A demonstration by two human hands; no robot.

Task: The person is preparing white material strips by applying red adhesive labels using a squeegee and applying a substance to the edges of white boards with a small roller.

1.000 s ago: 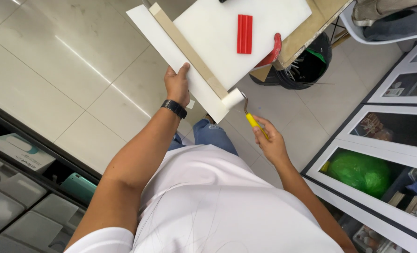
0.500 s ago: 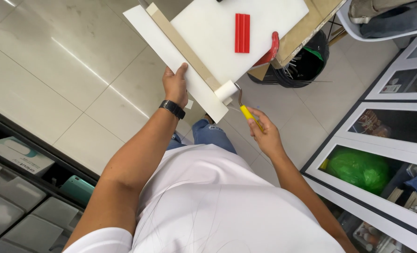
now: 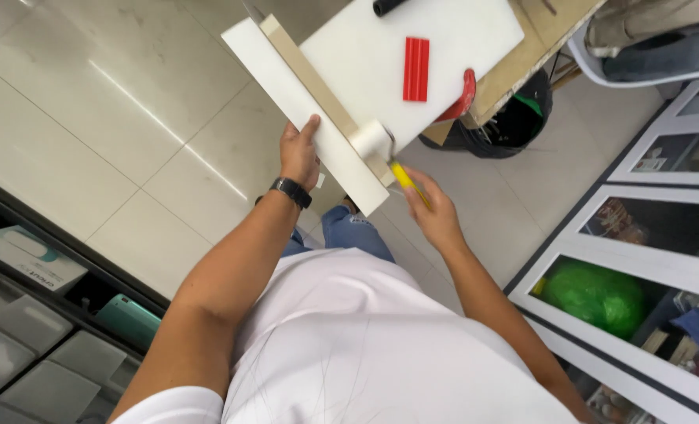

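My left hand (image 3: 298, 153), with a black watch on its wrist, grips the near edge of a long white board (image 3: 287, 86) that juts out past the table. A tan wooden strip (image 3: 314, 78) lies along that board. My right hand (image 3: 432, 212) holds the yellow handle of a small paint roller (image 3: 400, 177). Its white roller head (image 3: 371, 141) rests on the near end of the strip. A red ribbed block (image 3: 416, 69) lies on the wide white panel (image 3: 444, 39) behind.
A red clamp (image 3: 463, 94) sits at the panel's right edge above a black bin (image 3: 514, 118). White cabinets with glass doors stand on the right, one holding a green bundle (image 3: 593, 294). Grey trays and boxes (image 3: 20, 259) fill shelves at the lower left. Pale floor tiles lie below.
My right hand has moved the roller up from below the board's end onto the tan strip. My left hand keeps its grip on the white board.
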